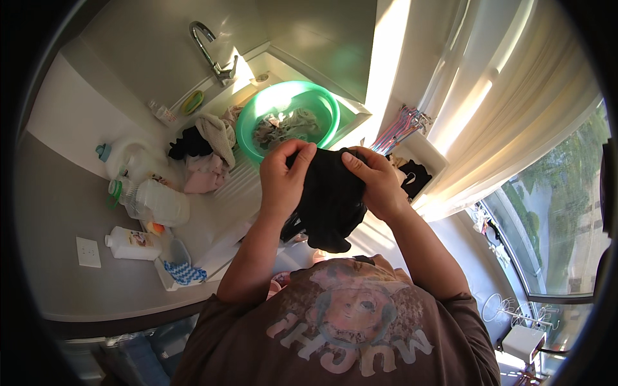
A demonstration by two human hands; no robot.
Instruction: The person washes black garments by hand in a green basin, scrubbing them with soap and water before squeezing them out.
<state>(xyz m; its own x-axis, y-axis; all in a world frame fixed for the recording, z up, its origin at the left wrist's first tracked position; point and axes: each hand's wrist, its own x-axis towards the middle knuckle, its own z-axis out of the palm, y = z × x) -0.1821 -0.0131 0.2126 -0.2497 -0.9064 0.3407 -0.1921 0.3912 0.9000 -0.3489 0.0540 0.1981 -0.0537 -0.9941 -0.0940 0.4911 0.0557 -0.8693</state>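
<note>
A black cloth garment (333, 202) hangs between my two hands in front of my chest. My left hand (285, 178) pinches its upper edge on one side, thumb on top. The other side of that edge is gripped by my right hand (379, 181). Just beyond the garment stands a green plastic basin (334, 103) in the sink, with light-coloured wet cloth (289, 126) in water. Left of the basin lies a pile with a beige knitted cloth (216, 137), a black cloth (189, 144) and a pink cloth (207, 172).
A chrome faucet (210, 55) rises behind the sink. Plastic jugs (161, 200) and a white bottle (133, 243) line the left counter. At the right, a white bin (432, 152) holds clothes beside a bundle of hangers (400, 126), near a pale curtain (512, 111).
</note>
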